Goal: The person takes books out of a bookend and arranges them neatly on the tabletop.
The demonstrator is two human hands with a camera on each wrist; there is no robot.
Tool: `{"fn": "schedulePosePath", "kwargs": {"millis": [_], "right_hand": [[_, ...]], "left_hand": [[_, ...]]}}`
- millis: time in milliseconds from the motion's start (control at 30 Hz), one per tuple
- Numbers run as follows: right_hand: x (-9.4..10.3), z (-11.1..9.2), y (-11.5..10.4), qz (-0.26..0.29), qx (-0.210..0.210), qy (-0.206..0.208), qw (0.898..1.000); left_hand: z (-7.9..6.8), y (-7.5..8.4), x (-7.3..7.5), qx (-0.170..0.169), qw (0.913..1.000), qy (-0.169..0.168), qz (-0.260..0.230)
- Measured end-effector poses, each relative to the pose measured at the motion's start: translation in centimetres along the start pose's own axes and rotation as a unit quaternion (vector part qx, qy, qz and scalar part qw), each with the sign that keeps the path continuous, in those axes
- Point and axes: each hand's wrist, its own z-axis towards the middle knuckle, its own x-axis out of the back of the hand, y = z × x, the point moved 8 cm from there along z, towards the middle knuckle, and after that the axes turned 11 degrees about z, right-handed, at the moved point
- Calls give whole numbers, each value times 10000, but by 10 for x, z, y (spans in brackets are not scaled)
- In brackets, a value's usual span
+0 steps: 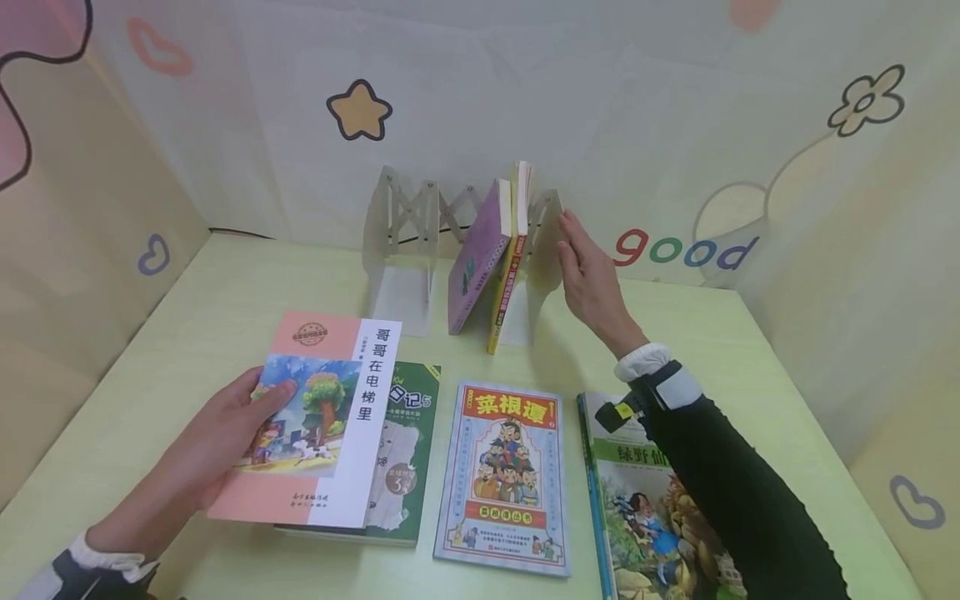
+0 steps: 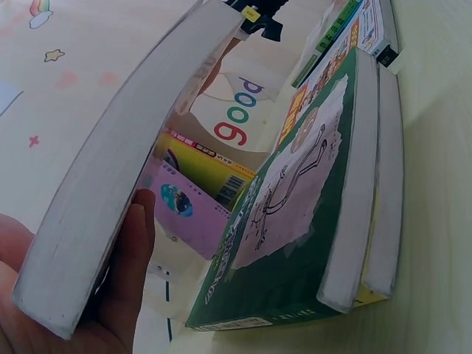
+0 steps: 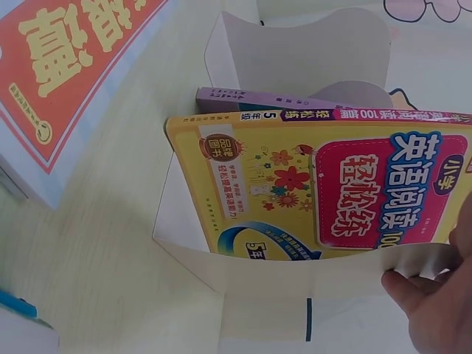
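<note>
In the head view my left hand [image 1: 232, 425] holds a pink and white book [image 1: 315, 492], thumb on its cover, above a green book [image 1: 420, 450]. The left wrist view shows the held book's page edges [image 2: 133, 147] and the fingers behind it. My right hand [image 1: 596, 279] is at the right end panel of a metal expanding bookshelf [image 1: 401, 292]. In the right wrist view that panel [image 3: 295, 273] runs between its thumb and fingers. Inside the shelf, a purple book [image 1: 480, 254] leans against a yellow book [image 3: 273, 192].
A blue-bordered book [image 1: 502, 475] lies at the front middle of the table. To its right is another picture book [image 1: 637, 517], partly under my right forearm. Beneath the green book lies one more book [image 2: 387, 184]. A printed cloth backdrop [image 1: 637, 100] stands behind the shelf.
</note>
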Motion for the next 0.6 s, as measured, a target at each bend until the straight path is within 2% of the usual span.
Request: {"fn": "schedulePosePath", "kwargs": {"millis": [267, 600], "right_hand": [[1, -1, 1, 81, 92, 19, 9999], [2, 0, 4, 109, 83, 5, 9999]], "left_hand": [[7, -2, -9, 79, 9998, -148, 78], [17, -4, -32, 260, 9991, -304, 153]]}}
